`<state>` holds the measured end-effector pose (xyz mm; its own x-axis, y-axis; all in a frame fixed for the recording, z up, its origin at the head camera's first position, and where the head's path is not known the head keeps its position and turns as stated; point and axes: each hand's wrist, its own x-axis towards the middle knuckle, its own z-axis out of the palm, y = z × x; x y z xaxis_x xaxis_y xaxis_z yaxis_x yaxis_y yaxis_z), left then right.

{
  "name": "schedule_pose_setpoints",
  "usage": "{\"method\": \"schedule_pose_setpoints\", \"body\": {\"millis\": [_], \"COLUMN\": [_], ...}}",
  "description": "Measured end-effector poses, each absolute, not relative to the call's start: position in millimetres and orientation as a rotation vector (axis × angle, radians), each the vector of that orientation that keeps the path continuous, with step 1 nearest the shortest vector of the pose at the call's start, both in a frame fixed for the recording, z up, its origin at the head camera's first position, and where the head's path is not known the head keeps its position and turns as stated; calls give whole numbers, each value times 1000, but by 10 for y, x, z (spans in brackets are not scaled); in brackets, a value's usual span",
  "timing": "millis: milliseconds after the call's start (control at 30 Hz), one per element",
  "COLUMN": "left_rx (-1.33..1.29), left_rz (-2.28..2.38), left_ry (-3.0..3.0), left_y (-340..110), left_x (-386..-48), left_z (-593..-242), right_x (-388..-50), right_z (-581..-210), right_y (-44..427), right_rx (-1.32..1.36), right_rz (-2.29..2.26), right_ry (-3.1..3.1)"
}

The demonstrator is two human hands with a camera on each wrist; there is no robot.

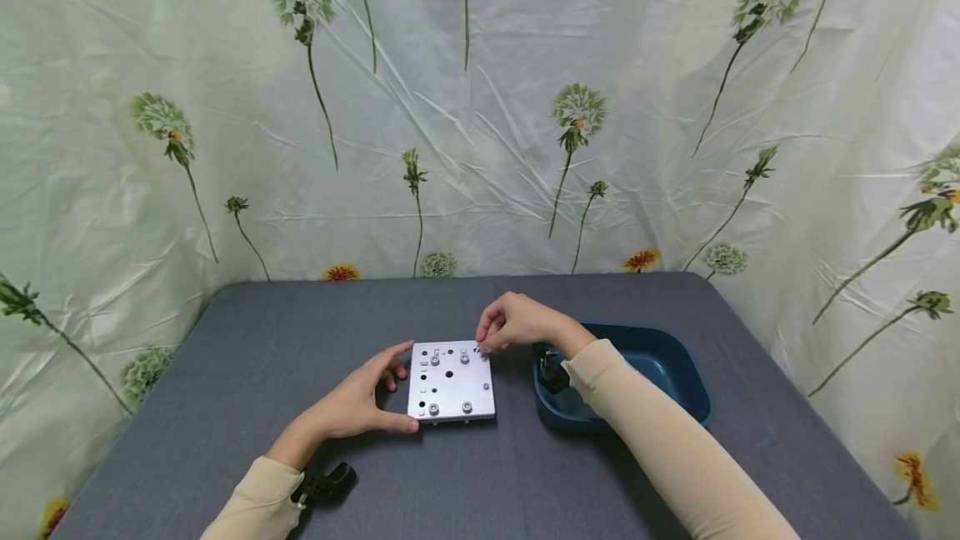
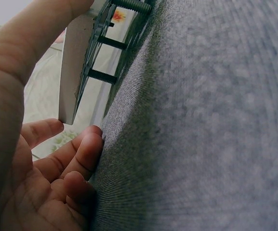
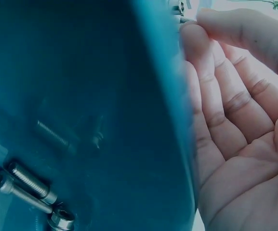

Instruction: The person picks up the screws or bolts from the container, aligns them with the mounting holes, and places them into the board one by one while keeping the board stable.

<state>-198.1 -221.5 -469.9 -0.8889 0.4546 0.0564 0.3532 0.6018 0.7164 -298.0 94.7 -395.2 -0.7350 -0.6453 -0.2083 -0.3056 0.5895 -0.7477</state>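
A silver metal plate (image 1: 450, 382) with holes and several socket-head screws lies on the dark cloth. My left hand (image 1: 360, 398) grips its left side, thumb at the near corner and a finger at the far corner. In the left wrist view, threaded screws (image 2: 102, 76) stick out under the plate (image 2: 71, 72), and the other fingers (image 2: 83, 151) are curled beside it. My right hand (image 1: 525, 323) is at the plate's far right corner. The right wrist view shows its thumb and index finger pinching a small threaded screw (image 3: 187, 20); the screw's far end is hard to see.
A blue bin (image 1: 701, 390) stands right of the plate, under my right forearm. Several loose screws (image 3: 30, 183) lie inside it in the right wrist view. A flower-patterned curtain (image 1: 480, 123) hangs behind the table (image 1: 300, 315).
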Motion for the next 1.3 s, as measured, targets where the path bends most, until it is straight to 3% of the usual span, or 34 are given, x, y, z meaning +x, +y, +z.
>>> {"method": "schedule_pose_setpoints", "body": {"millis": [1300], "left_rx": [673], "left_rz": [1140], "left_ry": [2699], "left_y": [-2214], "left_x": [-1980], "left_z": [-4692], "right_x": [-2941], "right_z": [-3895], "right_y": [926], "right_rx": [-815], "right_rz": [-986], "right_ry": [2296]}}
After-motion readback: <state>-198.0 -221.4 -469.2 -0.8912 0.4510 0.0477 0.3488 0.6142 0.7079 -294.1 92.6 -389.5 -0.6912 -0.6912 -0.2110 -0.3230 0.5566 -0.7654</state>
